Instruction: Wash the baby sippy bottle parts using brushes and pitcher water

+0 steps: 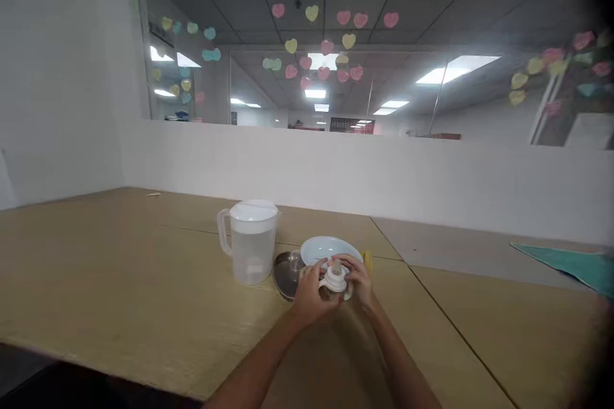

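Observation:
Between my two hands is a baby bottle [335, 280] with a white collar, a clear teat on top and pale side handles. My left hand [311, 289] is closed around its left side, and my right hand [359, 280] grips the right side near the collar. The fingers cover much of the bottle's body. Just behind the hands is a light blue bowl [326, 245], partly hidden by them. A dark round tray [284, 279] lies to the left of my left hand, with a clear dome-shaped cap [295, 260] on it.
A lidded clear plastic pitcher [253, 246] with liquid in it stands left of the tray. Something yellow [368, 260] shows beside the bowl. A teal cloth or mat [568, 263] lies far right. A white wall [288, 163] with a window borders the table's back.

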Demonstrator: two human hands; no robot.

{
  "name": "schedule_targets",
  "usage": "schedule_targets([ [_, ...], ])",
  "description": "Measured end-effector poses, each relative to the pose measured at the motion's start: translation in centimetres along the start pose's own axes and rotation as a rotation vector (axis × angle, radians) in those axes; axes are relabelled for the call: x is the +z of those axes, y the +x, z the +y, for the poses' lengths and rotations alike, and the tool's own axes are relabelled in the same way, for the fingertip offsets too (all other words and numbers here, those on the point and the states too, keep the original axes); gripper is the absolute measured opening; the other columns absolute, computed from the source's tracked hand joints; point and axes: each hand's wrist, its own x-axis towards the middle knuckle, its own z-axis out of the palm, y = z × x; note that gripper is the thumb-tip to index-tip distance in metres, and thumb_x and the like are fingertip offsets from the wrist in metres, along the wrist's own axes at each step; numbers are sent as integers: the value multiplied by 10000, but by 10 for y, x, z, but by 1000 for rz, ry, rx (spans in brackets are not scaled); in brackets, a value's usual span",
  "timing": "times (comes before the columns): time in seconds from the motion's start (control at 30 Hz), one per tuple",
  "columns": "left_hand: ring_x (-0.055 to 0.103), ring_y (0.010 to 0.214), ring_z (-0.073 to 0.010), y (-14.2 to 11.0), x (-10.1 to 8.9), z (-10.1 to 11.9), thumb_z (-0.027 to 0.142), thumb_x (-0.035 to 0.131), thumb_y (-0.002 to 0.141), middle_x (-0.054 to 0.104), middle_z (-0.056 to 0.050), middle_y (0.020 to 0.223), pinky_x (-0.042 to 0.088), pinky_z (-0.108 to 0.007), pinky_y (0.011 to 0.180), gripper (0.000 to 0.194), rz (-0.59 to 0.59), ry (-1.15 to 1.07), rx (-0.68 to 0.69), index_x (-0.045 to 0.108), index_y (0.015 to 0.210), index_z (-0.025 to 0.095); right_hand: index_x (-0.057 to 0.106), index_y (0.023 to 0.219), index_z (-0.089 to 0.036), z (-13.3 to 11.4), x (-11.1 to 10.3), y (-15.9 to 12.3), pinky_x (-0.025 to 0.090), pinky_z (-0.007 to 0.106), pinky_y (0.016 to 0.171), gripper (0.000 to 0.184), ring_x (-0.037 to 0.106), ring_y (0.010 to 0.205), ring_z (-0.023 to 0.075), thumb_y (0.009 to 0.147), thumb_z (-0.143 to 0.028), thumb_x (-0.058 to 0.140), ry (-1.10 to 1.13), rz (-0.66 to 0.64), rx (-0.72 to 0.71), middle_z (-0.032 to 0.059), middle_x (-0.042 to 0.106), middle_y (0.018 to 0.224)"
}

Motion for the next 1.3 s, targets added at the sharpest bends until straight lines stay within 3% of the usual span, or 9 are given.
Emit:
schedule_targets([
  [0.2,553,969,-258,0,0,-6,392,707,591,603,-94,1070,373,-432,912,717,40,29,25,454,1230,187,660,954,-189,-12,0,-6,436,400,870,381,587,976,269,589,-289,620,-33,-59,27,79,666,1006],
  [0.3,557,933,-242,0,-1,-4,380,699,594,608,-71,1006,372,-427,903,653,55,38,42,482,1182,197,613,1020,-187,-17,2,-16,424,398,904,391,581,1008,255,662,-336,654,-139,-30,-11,85,656,1029],
  [0.53,540,901,-228,-1,-3,-7,297,651,595,575,-50,926,372,-414,893,647,77,21,23,445,1198,185,577,940,-192,-2,24,-34,478,390,841,294,607,932,230,736,-395,636,-686,323,-280,75,654,943],
  [0.63,537,903,-222,-2,-3,-9,236,628,586,568,-52,948,377,-405,889,650,77,19,43,439,1206,190,576,926,-198,3,32,-36,482,405,834,259,601,932,233,755,-387,626,-836,396,-410,70,651,908],
  [0.83,533,979,-237,-6,-3,-11,263,615,660,584,-84,1041,389,-408,902,673,26,37,105,366,1280,182,536,986,-199,0,28,-38,504,395,788,263,599,923,228,790,-362,602,-928,357,-470,75,643,929],
  [0.97,498,1092,-263,-5,-14,-16,381,570,758,539,-130,1207,376,-429,942,707,-15,133,281,276,1365,168,480,1164,-171,0,25,-41,506,406,789,417,603,926,236,809,-368,574,-960,299,-487,111,630,1027],
  [1.03,461,1161,-273,-3,-22,-23,421,543,788,460,-151,1311,355,-436,976,711,40,170,317,247,1381,162,405,1268,-154,1,24,-42,492,432,826,519,585,981,249,818,-362,557,-955,266,-473,139,592,1127],
  [1.2,463,1173,-251,7,-35,-56,376,374,904,427,-164,1339,355,-431,979,573,324,222,23,200,1397,142,326,1337,-138,4,24,-43,448,473,896,608,517,1102,276,819,-364,549,-1002,178,-454,153,531,1231],
  [1.3,429,1213,-252,10,-35,-74,345,290,930,455,-157,1327,335,-441,995,488,216,336,-75,284,1366,127,356,1316,-127,5,23,-42,452,469,888,581,516,1096,274,824,-377,538,-1041,169,-459,149,544,1215],
])
